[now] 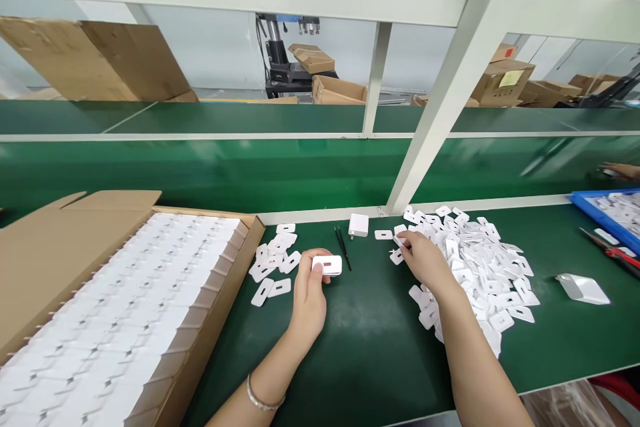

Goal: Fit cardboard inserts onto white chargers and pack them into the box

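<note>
Green table [370, 360]: left hand [308, 292] curled round a white block [327, 265]; right hand [425, 257] pinches a plate [398, 241] toward back edge, best lifted singly.

workbench [370, 347], cartons [340, 95] and black machine [277, 53] show a factory workshop.

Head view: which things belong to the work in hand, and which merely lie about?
Likely in the work:
slotted white piece in the left hand
white plates by the right hand
carton

Seemingly lying about:
tweezers
red-handled pliers
</note>
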Tool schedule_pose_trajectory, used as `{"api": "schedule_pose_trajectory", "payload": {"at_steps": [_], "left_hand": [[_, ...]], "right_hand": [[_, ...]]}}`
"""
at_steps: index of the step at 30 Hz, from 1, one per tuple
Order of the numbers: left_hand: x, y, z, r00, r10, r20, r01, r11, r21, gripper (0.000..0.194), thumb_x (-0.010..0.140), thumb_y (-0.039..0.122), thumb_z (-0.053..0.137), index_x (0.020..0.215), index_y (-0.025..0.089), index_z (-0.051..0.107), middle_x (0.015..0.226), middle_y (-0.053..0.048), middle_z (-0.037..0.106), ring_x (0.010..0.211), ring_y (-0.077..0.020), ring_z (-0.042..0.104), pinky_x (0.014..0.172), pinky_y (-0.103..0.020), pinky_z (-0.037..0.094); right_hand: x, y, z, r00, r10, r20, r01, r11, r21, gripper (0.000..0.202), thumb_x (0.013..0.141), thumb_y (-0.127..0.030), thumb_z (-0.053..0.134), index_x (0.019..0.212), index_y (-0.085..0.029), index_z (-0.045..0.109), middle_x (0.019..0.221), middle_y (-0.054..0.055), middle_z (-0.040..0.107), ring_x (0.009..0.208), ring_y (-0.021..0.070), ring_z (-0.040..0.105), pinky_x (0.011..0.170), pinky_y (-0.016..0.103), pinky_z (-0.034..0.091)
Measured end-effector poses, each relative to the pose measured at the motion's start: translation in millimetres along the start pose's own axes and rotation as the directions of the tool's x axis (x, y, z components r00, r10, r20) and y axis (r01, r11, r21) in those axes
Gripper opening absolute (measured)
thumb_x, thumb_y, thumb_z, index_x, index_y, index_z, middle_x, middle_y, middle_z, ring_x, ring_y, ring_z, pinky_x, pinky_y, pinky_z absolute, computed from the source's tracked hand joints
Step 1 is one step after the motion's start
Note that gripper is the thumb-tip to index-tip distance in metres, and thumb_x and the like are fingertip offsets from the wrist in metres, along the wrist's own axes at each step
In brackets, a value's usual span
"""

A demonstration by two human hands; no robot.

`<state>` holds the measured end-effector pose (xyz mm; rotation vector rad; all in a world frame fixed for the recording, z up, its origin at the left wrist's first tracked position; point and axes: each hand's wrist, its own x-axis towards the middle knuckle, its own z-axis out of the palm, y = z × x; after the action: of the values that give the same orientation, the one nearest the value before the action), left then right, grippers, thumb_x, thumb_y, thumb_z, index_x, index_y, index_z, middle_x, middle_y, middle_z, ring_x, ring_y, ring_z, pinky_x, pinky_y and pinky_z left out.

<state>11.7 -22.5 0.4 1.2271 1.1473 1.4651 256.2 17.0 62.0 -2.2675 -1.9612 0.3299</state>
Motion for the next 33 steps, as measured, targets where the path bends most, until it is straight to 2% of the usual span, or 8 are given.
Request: {"api": "schedule_pose_trajectory", "payload": {"at_steps": [8,15,18,20,23,26,29,33], "left_hand": [[2,-1,0.1,0.999,-0.039,-0.009,0.04,0.998,0.04,0.042,0.105,0.059,0.043,0.104,0.021,0.062,0.095,-0.004,0.065,0.071,-0.0162,0.053,0.067,-0.03,0.046],[3,-2,-0.3,1.0,-0.009,-0.016,0.01,0.998,0.064,0.039,0.107,0.054,0.04,0.104,0.021,0.062,0.089,-0.003,0.064,0.069,-0.0162,0.054,0.065,-0.03,0.046],[2,-1,-0.5,0.99,0.136,0.02,-0.138,0.983,0.123,0.034,0.11,0.046,0.038,0.105,0.021,0.061,0.095,-0.005,0.065,0.075,-0.0169,0.058,0.068,-0.03,0.048],[1,1,0.0,0.937,0.332,0.107,-0.346,0.924,0.162,0.029,0.11,0.04,0.039,0.106,0.021,0.061,0.1,-0.007,0.065,0.085,-0.019,0.063,0.074,-0.031,0.05],[-2,4,2.7,0.771,0.591,0.238,-0.629,0.764,0.143,0.024,0.107,0.037,0.041,0.108,0.021,0.059,0.099,-0.009,0.066,0.089,-0.0214,0.065,0.074,-0.033,0.051],[-6,5,6.0,0.669,0.686,0.287,-0.734,0.671,0.107,0.025,0.106,0.038,0.04,0.109,0.021,0.058,0.096,-0.009,0.066,0.081,-0.0216,0.065,0.069,-0.033,0.05],[-9,3,7.1,0.703,0.65,0.289,-0.696,0.713,0.088,0.025,0.106,0.038,0.041,0.108,0.021,0.058,0.094,-0.009,0.065,0.079,-0.0213,0.064,0.066,-0.033,0.048],[-8,1,7.3,0.862,0.451,0.232,-0.461,0.887,-0.012,0.031,0.109,0.042,0.039,0.106,0.021,0.061,0.099,-0.008,0.064,0.086,-0.0213,0.063,0.072,-0.032,0.048]], "right_hand": [[3,6,10,0.962,-0.26,-0.08,0.257,0.965,-0.05,0.043,0.087,0.001,0.052,0.114,-0.021,0.077,0.112,0.011,0.062,0.104,0.0249,0.065,0.084,0.032,0.05],[5,3,7,0.965,-0.257,-0.06,0.257,0.966,-0.01,0.02,0.089,-0.006,0.059,0.089,-0.02,0.075,0.107,0.011,0.066,0.104,0.0277,0.065,0.08,0.034,0.049],[0,-5,5,0.964,-0.259,-0.052,0.261,0.964,0.038,0.017,0.089,-0.009,0.06,0.092,-0.019,0.072,0.1,0.007,0.07,0.09,0.0222,0.068,0.072,0.031,0.049],[-6,-17,8,0.959,-0.281,-0.033,0.283,0.954,0.103,0.016,0.089,-0.01,0.06,0.094,-0.02,0.071,0.09,0.003,0.072,0.078,0.0181,0.067,0.067,0.029,0.048],[-17,-36,17,0.91,-0.415,0.004,0.376,0.828,0.415,0.024,0.09,-0.015,0.059,0.11,-0.023,0.071,0.09,0.001,0.075,0.073,0.0155,0.068,0.067,0.028,0.052],[-19,-43,21,0.866,-0.493,-0.087,0.441,0.67,0.597,0.039,0.097,-0.023,0.053,0.133,-0.027,0.065,0.109,0.003,0.077,0.086,0.0171,0.072,0.075,0.03,0.057],[-9,-28,20,0.905,-0.316,-0.285,0.406,0.844,0.35,0.035,0.097,-0.021,0.048,0.124,-0.023,0.07,0.111,0.009,0.076,0.1,0.0252,0.07,0.089,0.04,0.056],[6,-4,12,0.922,-0.111,-0.37,0.157,0.983,0.096,0.022,0.09,-0.023,0.056,0.101,-0.016,0.074,0.109,0.018,0.073,0.107,0.0365,0.065,0.093,0.051,0.052]]}}
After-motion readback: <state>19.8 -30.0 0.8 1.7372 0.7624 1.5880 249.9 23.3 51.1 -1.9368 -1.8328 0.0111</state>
